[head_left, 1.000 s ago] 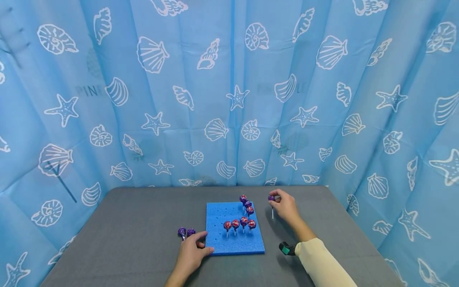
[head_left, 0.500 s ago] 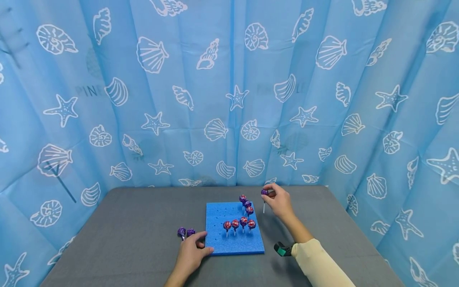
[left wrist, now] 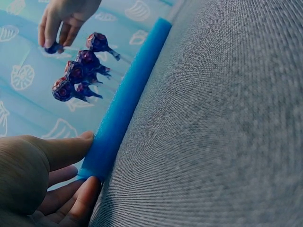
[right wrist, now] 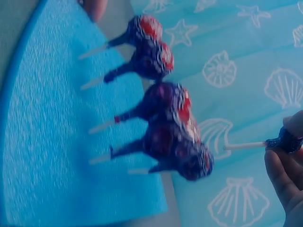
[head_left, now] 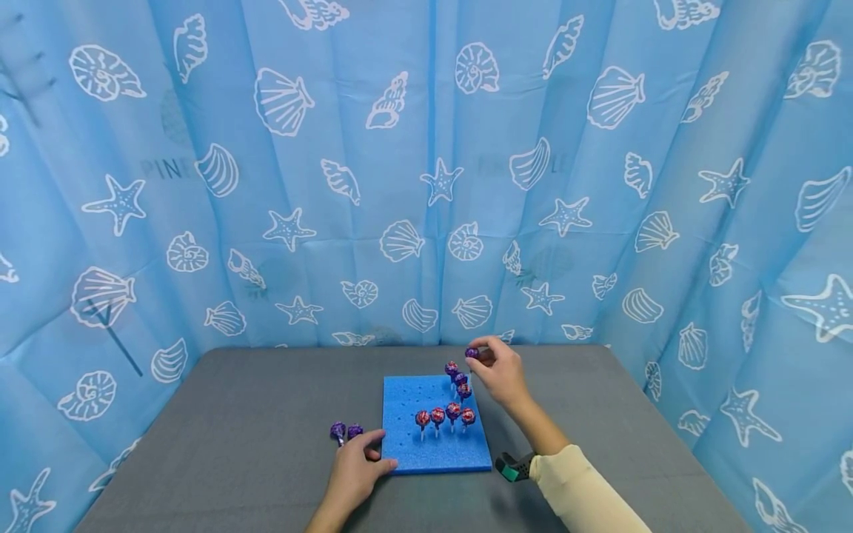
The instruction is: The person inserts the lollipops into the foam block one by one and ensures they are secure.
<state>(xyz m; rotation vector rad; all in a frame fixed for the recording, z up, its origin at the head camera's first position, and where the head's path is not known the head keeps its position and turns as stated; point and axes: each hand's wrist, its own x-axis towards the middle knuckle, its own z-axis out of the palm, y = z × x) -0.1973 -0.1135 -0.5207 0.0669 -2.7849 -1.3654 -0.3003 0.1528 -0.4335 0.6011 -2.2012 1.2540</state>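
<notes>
My right hand (head_left: pixel 500 376) pinches a purple-wrapped lollipop (head_left: pixel 472 353) by its head, above the far right corner of a blue foam board (head_left: pixel 436 455). Its white stick (right wrist: pixel 244 146) points down toward the board, apart from it. Several lollipops stand upright in the foam: a front row with red and purple wrappers (head_left: pixel 437 415) and a short line at the back right (head_left: pixel 461 380). At the board's near left corner, my left hand (head_left: pixel 355 470) grips the edge, thumb (left wrist: pixel 71 149) and fingers on either side of that corner.
Two purple lollipops (head_left: pixel 338 430) lie on the grey table (head_left: pixel 280 414) beside the left hand, partly hidden by it. Small holes dot the left part of the foam. A blue shell-print curtain (head_left: pixel 426 185) hangs behind the table and along its sides.
My right hand has carried the lollipop leftward and slightly up, from beside the board to over its far right corner. The left hand and the board have stayed put.
</notes>
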